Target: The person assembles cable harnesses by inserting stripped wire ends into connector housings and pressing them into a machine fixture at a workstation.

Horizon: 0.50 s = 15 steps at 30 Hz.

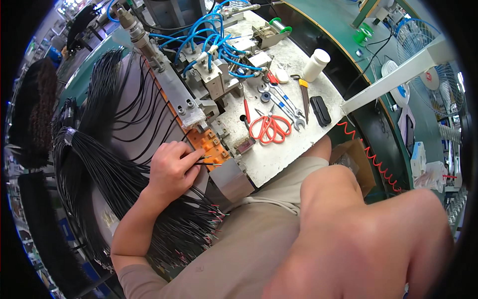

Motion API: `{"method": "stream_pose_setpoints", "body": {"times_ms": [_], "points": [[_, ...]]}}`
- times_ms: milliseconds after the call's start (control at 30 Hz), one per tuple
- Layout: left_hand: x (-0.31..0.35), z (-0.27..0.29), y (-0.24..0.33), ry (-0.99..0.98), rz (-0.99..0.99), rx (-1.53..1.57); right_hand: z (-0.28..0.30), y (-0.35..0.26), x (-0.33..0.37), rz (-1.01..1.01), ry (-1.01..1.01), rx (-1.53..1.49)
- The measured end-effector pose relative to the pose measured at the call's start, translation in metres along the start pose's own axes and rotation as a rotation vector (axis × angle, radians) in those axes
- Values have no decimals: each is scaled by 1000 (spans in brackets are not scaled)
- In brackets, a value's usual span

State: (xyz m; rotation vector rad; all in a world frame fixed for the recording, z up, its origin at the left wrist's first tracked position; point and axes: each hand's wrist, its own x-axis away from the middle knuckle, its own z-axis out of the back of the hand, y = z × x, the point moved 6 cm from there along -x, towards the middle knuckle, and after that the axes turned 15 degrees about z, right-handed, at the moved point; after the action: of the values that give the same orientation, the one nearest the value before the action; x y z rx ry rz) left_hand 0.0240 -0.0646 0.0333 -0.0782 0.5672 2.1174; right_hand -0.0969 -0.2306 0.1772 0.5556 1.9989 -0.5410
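My left hand (172, 167) is closed, thumb and forefinger pinching a black cable (205, 163). The cable's stripped end points across the orange fixture block (211, 147), beside the metal end of the rail. A large bundle of black cables (99, 162) lies left of and beneath my left forearm. Its lower ends (211, 219) show thin coloured wires near my lap. My right hand (368, 239) looms large and blurred at the lower right, close to the camera. Its fingers cannot be made out, nor whether it holds anything.
On the white machine plate (269, 167) lie red-handled scissors (270, 128), wrenches (286, 102), a yellow-and-black tool (304, 92) and a black case (320, 111). A white bottle (316, 65) stands behind. Blue air hoses (209, 35) crowd the machine. A white bar (388, 77) crosses the right side.
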Motion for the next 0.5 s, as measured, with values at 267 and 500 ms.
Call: {"method": "stream_pose_setpoints", "body": {"times_ms": [267,500], "points": [[7,0,-6,13,13,-14,7,14,8,9,42,-22],[6,7,-4,126,-55,183,34,38,54,-196,347,-48]]}}
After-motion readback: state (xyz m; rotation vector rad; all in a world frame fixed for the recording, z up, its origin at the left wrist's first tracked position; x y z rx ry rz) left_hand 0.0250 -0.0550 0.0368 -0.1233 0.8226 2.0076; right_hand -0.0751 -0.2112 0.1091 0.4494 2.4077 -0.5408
